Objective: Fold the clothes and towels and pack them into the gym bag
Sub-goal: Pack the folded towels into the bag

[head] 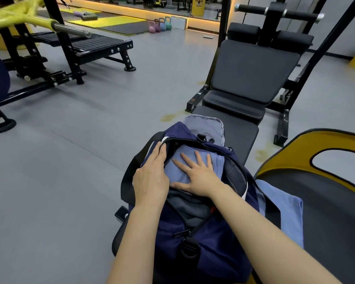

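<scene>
Right hand [199, 177] flat on towel [184, 160]

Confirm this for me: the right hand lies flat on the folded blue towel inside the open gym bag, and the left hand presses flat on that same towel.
Wrong about the left hand. In the head view it holds the rim of the navy gym bag, pulling the opening wide. The right hand does lie flat on the folded blue towel inside the bag.

Head view, angled down, close over gym bag [203, 232]
</scene>
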